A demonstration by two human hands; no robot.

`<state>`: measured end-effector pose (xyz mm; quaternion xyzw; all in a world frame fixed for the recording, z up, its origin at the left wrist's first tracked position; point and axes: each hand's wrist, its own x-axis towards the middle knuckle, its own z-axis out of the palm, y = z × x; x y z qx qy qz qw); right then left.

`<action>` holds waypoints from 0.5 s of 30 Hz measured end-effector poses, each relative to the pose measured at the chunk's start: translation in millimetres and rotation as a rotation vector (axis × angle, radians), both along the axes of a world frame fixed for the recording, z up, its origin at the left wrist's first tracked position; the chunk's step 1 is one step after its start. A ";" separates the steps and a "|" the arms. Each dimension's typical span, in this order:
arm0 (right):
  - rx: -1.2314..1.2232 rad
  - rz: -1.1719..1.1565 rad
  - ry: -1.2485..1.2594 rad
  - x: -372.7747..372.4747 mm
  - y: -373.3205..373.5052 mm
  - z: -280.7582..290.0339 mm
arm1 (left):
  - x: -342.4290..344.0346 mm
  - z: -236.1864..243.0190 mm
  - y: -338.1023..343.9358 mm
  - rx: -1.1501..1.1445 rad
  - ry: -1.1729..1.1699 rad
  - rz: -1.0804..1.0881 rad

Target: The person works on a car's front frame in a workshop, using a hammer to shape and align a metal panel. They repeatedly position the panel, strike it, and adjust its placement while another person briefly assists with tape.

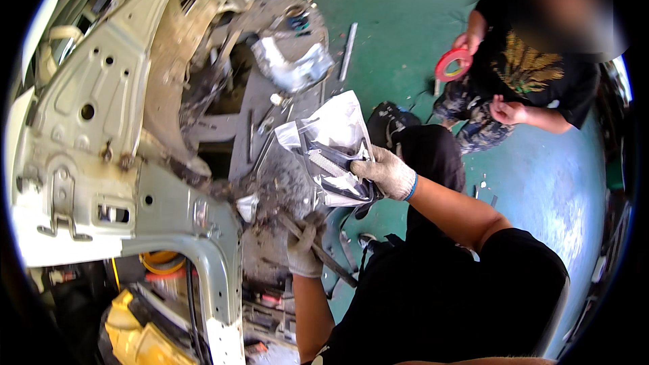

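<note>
Right hand [389, 172] has fingers clamped on right edge of the plastic bag [331, 122], held near the car body [162, 189], left hand [304, 257] fingers wrap a dark bar [338, 269], so one-edge grip could let bag swing, snag, tear.

White glare [571, 250] brightens part of the green floor [392, 27]
</note>
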<state>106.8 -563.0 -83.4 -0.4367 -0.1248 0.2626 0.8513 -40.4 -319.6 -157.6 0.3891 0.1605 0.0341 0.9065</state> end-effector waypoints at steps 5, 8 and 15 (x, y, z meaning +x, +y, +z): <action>0.053 0.226 0.219 15.1 39.4 -31.9 | 23.4 40.7 -8.8 0.193 -0.024 0.129; -0.093 0.275 0.230 30.7 55.5 -47.4 | 37.7 53.0 -22.8 0.218 0.049 0.255; -0.531 0.505 -0.079 85.9 50.3 -48.5 | 65.7 57.2 -45.7 0.316 0.257 0.442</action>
